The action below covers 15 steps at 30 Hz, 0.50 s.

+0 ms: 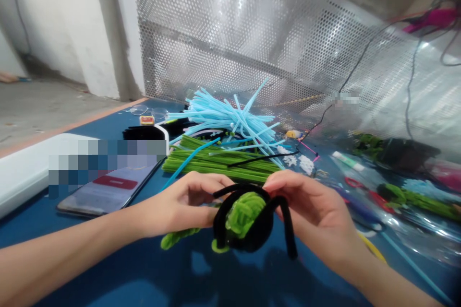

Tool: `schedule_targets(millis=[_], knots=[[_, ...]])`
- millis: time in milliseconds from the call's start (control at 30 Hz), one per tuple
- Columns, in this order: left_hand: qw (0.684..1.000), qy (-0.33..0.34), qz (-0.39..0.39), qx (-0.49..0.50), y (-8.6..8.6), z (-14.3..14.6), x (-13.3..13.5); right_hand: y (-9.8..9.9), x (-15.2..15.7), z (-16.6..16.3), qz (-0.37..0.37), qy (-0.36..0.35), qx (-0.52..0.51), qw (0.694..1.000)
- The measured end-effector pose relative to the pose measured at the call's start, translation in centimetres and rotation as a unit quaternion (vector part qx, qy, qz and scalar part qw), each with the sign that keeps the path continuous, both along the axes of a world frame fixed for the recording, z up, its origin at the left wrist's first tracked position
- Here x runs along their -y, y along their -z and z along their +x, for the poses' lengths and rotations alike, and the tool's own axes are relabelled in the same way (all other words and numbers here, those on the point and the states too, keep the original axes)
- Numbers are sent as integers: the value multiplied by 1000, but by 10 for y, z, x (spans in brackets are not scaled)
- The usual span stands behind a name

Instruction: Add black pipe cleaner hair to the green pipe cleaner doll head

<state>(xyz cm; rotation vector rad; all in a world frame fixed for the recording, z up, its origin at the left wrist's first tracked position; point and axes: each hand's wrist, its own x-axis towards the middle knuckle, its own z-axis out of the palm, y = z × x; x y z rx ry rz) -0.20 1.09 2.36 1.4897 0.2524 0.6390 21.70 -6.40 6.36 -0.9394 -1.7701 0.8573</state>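
Note:
Between my two hands is a pipe-cleaner figure [246,215], bright green in the middle with black pipe cleaner wrapped around it. My left hand [187,204] grips its left side, thumb in front and fingers behind. Green twisted pieces [176,238] stick out below that hand. At the upper right, my right hand [313,211] pinches the black pipe cleaner [288,225], whose loose end bends downward. The fingertips of both hands are partly hidden behind the figure. Just beyond lies a bundle of green pipe cleaners [216,160] on the blue table.
Light blue pipe cleaners [230,115] are heaped at the back. A phone [115,184] lies at left beside a white object [29,168]. On the right are red-handled scissors [378,199], a glue tube [347,160] and clear plastic. A perforated metal panel [234,24] stands behind the table.

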Motion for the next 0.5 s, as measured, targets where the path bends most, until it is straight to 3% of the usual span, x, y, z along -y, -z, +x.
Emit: schedule_targets(millis=[233, 500], knots=[[1000, -12, 25, -8, 2, 0, 0, 8, 0, 6, 41, 13, 44, 998], [1000, -8, 21, -14, -1, 0, -1, 8, -2, 7, 7, -11, 37, 999]])
